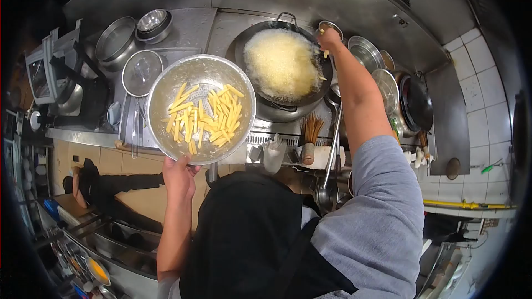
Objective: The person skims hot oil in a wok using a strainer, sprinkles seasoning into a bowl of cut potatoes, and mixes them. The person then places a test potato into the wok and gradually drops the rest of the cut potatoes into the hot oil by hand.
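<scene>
My left hand [179, 178] grips the near rim of a large metal colander [162, 89], fingers closed on its edge. Raw potato strips [191, 119] lie in two loose heaps inside it. To its right, a black wok [239, 50] holds pale, foaming oil [282, 61] that hides most of what is in it. My right hand [331, 40] reaches past the wok's far right edge, in front of a small metal bowl [331, 24]. Its fingers are closed, with a few yellow potato strips showing at the fingertips and beside the wrist.
A wire strainer [142, 73] and stacked metal bowls [115, 41] stand left of the colander. Ladles [331, 158] and a bamboo brush [311, 133] sit before the wok. More strainers [366, 52] and pans [415, 99] line the right. Another person's dark-clothed arm [88, 180] shows at left.
</scene>
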Action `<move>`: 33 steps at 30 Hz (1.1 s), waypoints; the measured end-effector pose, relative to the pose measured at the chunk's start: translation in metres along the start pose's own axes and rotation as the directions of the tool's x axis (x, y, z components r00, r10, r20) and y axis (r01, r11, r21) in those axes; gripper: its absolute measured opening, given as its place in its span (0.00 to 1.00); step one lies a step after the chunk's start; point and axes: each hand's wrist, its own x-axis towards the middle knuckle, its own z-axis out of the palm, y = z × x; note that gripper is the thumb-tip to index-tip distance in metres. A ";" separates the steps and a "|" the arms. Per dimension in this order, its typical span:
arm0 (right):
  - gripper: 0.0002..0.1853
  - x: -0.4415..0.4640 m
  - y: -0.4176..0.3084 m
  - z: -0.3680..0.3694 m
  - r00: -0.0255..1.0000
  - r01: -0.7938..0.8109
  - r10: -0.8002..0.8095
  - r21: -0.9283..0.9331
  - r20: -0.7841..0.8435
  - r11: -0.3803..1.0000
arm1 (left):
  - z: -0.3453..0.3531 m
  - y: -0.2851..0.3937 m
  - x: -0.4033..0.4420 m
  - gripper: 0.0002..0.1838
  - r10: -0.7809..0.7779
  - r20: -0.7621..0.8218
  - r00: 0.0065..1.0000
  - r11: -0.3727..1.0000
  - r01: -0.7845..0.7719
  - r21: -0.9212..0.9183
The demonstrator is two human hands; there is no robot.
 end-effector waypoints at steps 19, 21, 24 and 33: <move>0.11 -0.024 -0.058 -0.071 0.877 -0.406 0.471 0.380 -0.095 0.831 | -0.040 0.006 -0.007 0.15 -0.004 -0.080 0.997 0.998 -0.002 -0.064; 0.11 -0.010 -0.073 -0.079 0.850 -0.317 0.442 0.391 -0.287 0.864 | -0.043 0.008 -0.004 0.15 -0.007 -0.074 0.997 0.997 0.002 -0.073; 0.14 0.005 -0.102 -0.084 0.859 -0.347 0.458 0.398 -0.228 0.849 | -0.043 0.007 -0.001 0.15 -0.017 -0.066 0.998 0.997 0.012 -0.075; 0.17 0.058 -0.142 -0.182 0.876 -0.126 0.157 0.098 -0.457 0.987 | -0.056 0.012 0.002 0.17 -0.046 -0.014 0.999 0.998 0.045 -0.047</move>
